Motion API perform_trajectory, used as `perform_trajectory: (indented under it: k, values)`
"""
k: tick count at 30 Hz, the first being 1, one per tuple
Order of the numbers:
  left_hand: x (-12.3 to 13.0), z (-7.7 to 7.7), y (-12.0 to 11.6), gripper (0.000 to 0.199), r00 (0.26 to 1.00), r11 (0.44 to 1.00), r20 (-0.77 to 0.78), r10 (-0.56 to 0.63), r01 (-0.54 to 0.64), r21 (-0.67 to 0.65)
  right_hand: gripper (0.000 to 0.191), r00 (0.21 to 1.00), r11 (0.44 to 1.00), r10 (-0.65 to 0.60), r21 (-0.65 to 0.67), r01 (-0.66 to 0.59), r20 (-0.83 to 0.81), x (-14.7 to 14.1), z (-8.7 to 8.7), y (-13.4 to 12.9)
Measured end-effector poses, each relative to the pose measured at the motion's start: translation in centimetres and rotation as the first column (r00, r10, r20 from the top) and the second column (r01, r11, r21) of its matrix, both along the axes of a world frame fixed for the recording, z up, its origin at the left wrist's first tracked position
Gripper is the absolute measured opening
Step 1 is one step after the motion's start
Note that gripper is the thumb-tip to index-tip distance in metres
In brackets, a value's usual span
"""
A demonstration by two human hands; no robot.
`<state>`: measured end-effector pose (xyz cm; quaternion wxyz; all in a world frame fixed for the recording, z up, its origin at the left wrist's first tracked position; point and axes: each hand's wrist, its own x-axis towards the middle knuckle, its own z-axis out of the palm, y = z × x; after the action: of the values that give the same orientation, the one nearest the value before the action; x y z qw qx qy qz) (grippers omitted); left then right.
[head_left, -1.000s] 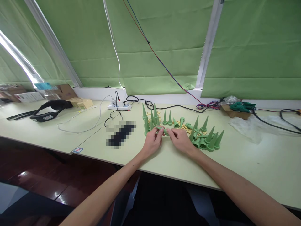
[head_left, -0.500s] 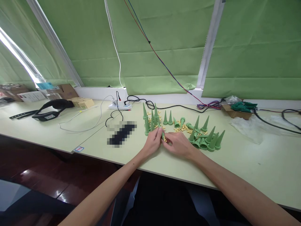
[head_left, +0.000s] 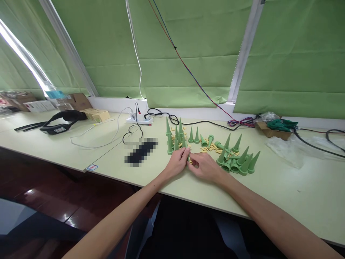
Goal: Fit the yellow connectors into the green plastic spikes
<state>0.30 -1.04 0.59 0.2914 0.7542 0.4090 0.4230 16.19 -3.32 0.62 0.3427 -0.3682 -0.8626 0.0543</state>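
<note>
My left hand (head_left: 177,162) is closed around a slim green plastic piece, mostly covered by the fingers. From its near end a hollow yellow tip (head_left: 191,162) sticks out toward me. My right hand (head_left: 206,166) pinches the same piece from the right, close to the yellow tip. Just beyond my left hand several green cone-shaped spikes (head_left: 169,145) stand upright in a group. To the right of my right hand lies another cluster of green spikes (head_left: 244,167), some standing, some on their sides with open ends showing. Small yellow pegs (head_left: 212,147) are scattered between the groups.
A pixelated dark object (head_left: 141,151) lies left of my hands. Behind it sit a white power strip (head_left: 138,120) and black cables. A black headset-like strap (head_left: 63,122) is at the far left. An open cardboard box (head_left: 273,133) and clear plastic bags (head_left: 285,151) lie at the right.
The view has shifted slightly. Both hands stay together on the green piece, which has tilted a little so its yellow end faces me more and less of it shows.
</note>
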Motion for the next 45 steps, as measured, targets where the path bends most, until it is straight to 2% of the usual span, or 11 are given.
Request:
perform_trajectory:
  k: [21,28,34,40,45]
  values:
    - [-0.09,0.06,-0.08,0.044,1.0,1.0,-0.002,-0.018,0.018,-0.009,0.026,1.0,1.0,0.014,-0.024,-0.014,0.003,0.02,0.41,-0.22]
    - [-0.08,0.03,-0.12,0.046,1.0,1.0,0.009,-0.028,0.028,0.005,0.028,0.998,0.997,0.005,-0.072,-0.01,-0.068,-0.05,0.32,-0.08]
    - [-0.08,-0.04,-0.1,0.046,1.0,1.0,0.01,-0.006,0.006,0.011,0.03,0.993,0.992,-0.009,-0.129,-0.006,-0.115,-0.01,0.09,0.1]
    - [-0.04,0.02,-0.1,0.045,1.0,1.0,0.009,0.003,-0.004,0.021,0.03,0.993,0.991,0.003,-0.13,-0.019,-0.121,-0.03,0.03,0.17]
    - [0.0,0.13,-0.23,0.042,0.996,0.993,-0.021,0.088,-0.086,0.08,0.035,0.994,0.992,-0.03,-0.124,0.016,-0.106,0.02,0.3,0.17]
